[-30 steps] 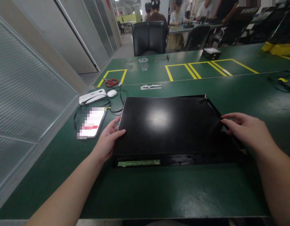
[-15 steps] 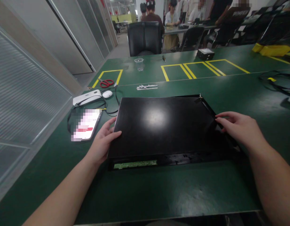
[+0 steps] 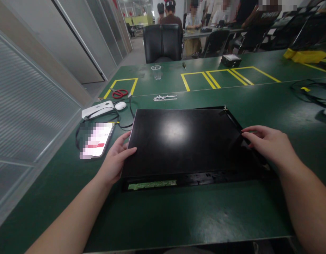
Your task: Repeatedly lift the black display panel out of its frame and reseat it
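A glossy black display panel (image 3: 184, 148) lies in front of me, over a shallow black frame (image 3: 235, 120) that shows along its right and far edges. A green circuit strip (image 3: 152, 184) is exposed along the near left edge. My left hand (image 3: 116, 155) grips the panel's left side, thumb on top and fingers at the edge. On the right, my right hand (image 3: 268, 141) pinches the edge of the black frame with thumb and fingertips; whether it also touches the panel I cannot tell.
To the left lie a phone (image 3: 98, 140), a white box-like device (image 3: 98, 109), a white mouse (image 3: 121, 106), red-handled scissors (image 3: 120, 93) and cables. Beyond the panel are torn white strips (image 3: 165, 97) and a plastic cup (image 3: 157, 72). Black cables (image 3: 311, 90) lie right.
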The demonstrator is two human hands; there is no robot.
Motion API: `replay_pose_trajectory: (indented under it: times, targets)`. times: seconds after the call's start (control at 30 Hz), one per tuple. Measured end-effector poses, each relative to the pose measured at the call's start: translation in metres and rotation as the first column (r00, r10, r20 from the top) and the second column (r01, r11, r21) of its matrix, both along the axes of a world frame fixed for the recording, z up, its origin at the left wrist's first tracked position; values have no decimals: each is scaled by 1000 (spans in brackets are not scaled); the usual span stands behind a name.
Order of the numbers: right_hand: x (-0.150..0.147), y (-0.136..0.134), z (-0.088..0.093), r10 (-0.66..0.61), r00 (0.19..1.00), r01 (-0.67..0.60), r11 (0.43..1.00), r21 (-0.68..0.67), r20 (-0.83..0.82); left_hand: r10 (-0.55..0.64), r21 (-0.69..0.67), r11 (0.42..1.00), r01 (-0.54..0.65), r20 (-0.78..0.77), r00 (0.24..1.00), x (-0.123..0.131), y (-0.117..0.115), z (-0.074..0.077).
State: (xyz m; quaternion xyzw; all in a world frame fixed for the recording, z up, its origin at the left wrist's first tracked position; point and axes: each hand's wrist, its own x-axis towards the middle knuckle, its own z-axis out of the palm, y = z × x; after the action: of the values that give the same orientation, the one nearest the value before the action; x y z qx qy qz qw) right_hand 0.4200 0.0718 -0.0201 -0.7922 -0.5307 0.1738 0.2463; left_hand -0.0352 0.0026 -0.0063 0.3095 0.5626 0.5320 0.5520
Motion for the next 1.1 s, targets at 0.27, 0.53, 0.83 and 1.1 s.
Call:
replay_pose_trajectory:
  times: [0.27, 0.53, 0.83, 1.1]
  targets:
    - [0, -1, -2, -2, 999, 3, 1000, 27, -39, 0, -3, 1000, 0, -7, 1000, 0, 0, -2]
    - [-2, -1, -1, 9, 1000, -8, 999, 42, -19, 1, -9, 1000, -1, 8, 1000, 1, -1, 1]
    - [-2, -2, 3, 15, 999, -15, 1000, -18, 42, -23, -13, 1000, 23, -29, 999, -1, -2, 1]
    - [-3, -2, 3, 21, 1000, -20, 999, 33, -12, -2, -6, 1000, 2, -28, 1000, -2, 0, -2]
